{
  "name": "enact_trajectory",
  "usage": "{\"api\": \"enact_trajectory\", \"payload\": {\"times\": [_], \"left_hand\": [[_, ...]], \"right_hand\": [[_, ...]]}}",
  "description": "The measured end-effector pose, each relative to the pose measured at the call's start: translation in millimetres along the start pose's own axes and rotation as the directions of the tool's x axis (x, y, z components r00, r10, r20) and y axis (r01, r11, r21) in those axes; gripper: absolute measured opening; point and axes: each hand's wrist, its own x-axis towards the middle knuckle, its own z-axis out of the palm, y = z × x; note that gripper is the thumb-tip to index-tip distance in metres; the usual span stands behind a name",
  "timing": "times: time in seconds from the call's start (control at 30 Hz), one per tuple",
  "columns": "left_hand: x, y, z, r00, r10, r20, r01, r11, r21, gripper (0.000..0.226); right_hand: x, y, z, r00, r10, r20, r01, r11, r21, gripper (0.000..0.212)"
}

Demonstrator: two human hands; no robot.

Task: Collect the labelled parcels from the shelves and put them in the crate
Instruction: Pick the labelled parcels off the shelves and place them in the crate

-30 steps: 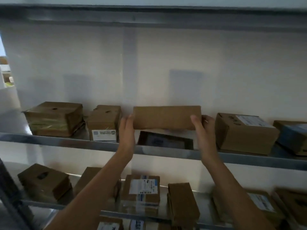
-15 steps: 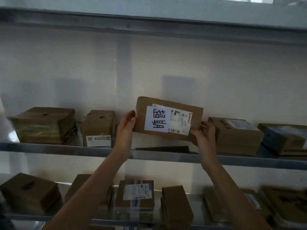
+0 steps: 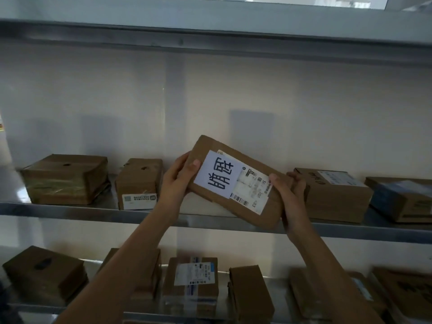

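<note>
Flat cardboard parcel [image 3: 238,183] — tilted further than half a second ago, its right end now dropped low and drawn nearer, off the middle shelf [image 3: 70,210]. Left hand [image 3: 178,177] closed on its upper left edge, right hand [image 3: 291,198] closed on its lower right end; white label [image 3: 218,175] with bold black characters faces the camera. Other boxes — one small labelled box [image 3: 139,183] left of it — rest on the shelf.

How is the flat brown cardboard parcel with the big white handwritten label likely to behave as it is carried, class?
The flat brown cardboard parcel probably stays stiff: it keeps its shape while tilted between the left hand and right hand. It seems light, gripped only at its ends. Being flat, it should not roll.
</note>
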Motion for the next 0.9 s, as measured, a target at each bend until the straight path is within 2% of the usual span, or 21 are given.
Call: {"api": "enact_trajectory", "payload": {"times": [0.1, 0.2, 0.27, 0.33, 0.4, 0.5, 0.53, 0.6, 0.67, 0.73, 0.8, 0.9], "left_hand": [[1.8, 7.9, 8.9, 0.994, 0.05, -0.096, -0.052, 0.999, -0.016, 0.049], [-10.1, 5.2, 25.2, 0.975, -0.019, -0.223, -0.041, 0.965, -0.26, 0.05], [-28.8, -0.4, 42.9, 0.975, -0.1, -0.197, 0.004, 0.899, -0.437, 0.063], [-49.6, -11.1, 60.1, 0.981, -0.142, -0.13, 0.061, 0.871, -0.487, 0.075], [-63.9, -20.0, 69.7, 0.984, -0.15, -0.093, 0.095, 0.895, -0.437, 0.083], [-65.7, -22.7, 64.1, 0.975, -0.154, -0.161, 0.092, 0.936, -0.339, 0.09], [-61.3, -20.2, 58.1, 0.969, -0.136, -0.208, 0.071, 0.954, -0.293, 0.086], [-50.3, -9.7, 45.5, 0.968, -0.029, -0.248, -0.019, 0.982, -0.189, 0.063], [-41.0, 2.7, 36.6, 0.993, 0.026, -0.111, -0.038, 0.994, -0.106, 0.044], [-38.7, 8.0, 35.6, 0.998, 0.024, 0.051, -0.022, 0.998, -0.055, 0.053], [-41.7, 8.1, 37.5, 0.993, 0.047, 0.107, -0.043, 0.998, -0.034, 0.063], [-45.7, 5.7, 39.1, 0.99, 0.088, 0.113, -0.08, 0.994, -0.071, 0.061]], "right_hand": [[-0.7, -4.3, 2.2, 0.99, 0.107, 0.097, -0.118, 0.986, 0.114, 0.09], [-10.0, -0.4, 14.5, 0.98, 0.167, 0.111, -0.184, 0.969, 0.164, 0.098], [-18.8, 2.8, 30.2, 0.971, 0.176, 0.162, -0.204, 0.964, 0.173, 0.099], [-24.2, 3.5, 46.4, 0.975, 0.122, 0.184, -0.16, 0.965, 0.209, 0.094], [-23.2, -0.6, 54.2, 0.991, 0.087, 0.106, -0.113, 0.957, 0.269, 0.087], [-17.7, -9.7, 52.3, 0.996, 0.061, 0.061, -0.075, 0.958, 0.278, 0.069], [-15.9, -11.7, 49.6, 0.998, 0.036, 0.055, -0.049, 0.967, 0.249, 0.069], [-14.7, -16.0, 45.4, 0.998, -0.021, 0.056, 0.011, 0.983, 0.182, 0.073], [-16.0, -18.4, 45.2, 0.993, -0.069, 0.094, 0.054, 0.988, 0.146, 0.067], [-16.7, -17.5, 48.8, 0.992, -0.095, 0.086, 0.083, 0.987, 0.138, 0.05], [-17.0, -16.0, 51.7, 0.994, -0.101, 0.042, 0.094, 0.985, 0.143, 0.042], [-16.8, -12.9, 53.3, 0.997, -0.036, 0.073, 0.026, 0.991, 0.128, 0.056]]}}
